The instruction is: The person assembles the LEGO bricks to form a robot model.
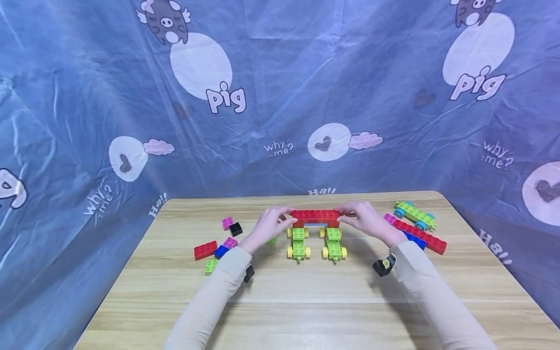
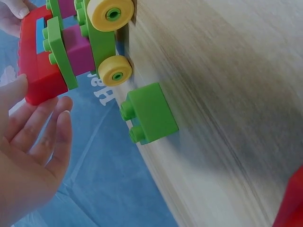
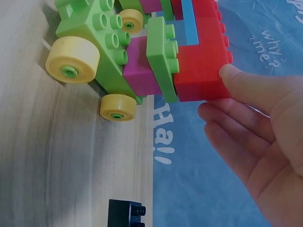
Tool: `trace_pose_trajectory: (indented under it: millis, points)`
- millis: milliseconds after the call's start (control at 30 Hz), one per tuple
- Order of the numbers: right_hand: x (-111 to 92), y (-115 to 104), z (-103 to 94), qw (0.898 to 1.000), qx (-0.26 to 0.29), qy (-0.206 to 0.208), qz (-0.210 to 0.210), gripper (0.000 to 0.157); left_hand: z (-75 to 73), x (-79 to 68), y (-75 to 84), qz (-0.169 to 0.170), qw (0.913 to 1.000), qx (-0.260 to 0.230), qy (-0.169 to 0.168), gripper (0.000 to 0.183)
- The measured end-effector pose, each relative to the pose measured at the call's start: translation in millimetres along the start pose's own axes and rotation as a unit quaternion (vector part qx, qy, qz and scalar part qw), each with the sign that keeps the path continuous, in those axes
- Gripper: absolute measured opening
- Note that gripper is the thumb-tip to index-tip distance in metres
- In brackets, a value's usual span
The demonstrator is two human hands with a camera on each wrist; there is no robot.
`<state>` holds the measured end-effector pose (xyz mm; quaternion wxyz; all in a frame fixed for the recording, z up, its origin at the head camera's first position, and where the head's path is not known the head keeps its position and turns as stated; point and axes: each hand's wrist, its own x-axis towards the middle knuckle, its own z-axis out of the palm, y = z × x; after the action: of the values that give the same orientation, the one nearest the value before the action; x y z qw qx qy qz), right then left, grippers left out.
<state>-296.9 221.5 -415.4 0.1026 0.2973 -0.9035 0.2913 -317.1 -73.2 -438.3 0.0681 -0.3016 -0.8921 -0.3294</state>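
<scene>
A red brick bridge (image 1: 316,215) spans the far ends of two green wheeled bases with yellow wheels, the left base (image 1: 299,248) and the right base (image 1: 334,249). Purple bricks (image 3: 141,66) and flat green bricks (image 3: 161,59) lie between bases and bridge. Under the red bricks a blue piece (image 3: 189,23) shows. My left hand (image 1: 268,227) pinches the bridge's left end, thumb on the near face and fingers at its end. The right end is pinched by my right hand (image 1: 369,222) between thumb and fingers.
Left on the wooden table (image 1: 297,301) lie a red brick (image 1: 205,250), a black brick (image 1: 236,229) and several small bricks. A green brick (image 2: 154,113) stands near my left hand. Rightward are a blue-wheeled base (image 1: 414,215) and a long red row (image 1: 422,236). A blue curtain (image 1: 280,97) hangs behind.
</scene>
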Motion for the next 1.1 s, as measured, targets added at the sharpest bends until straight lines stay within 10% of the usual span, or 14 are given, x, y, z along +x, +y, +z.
trace_pose_trajectory:
  millis: [1100]
  points:
    - [0.0, 4.2, 3.4, 0.995, -0.056, 0.017, -0.081, 0.031, -2.3, 4.8, 5.1, 0.029, 0.9982, 0.047, -0.024, 0.04]
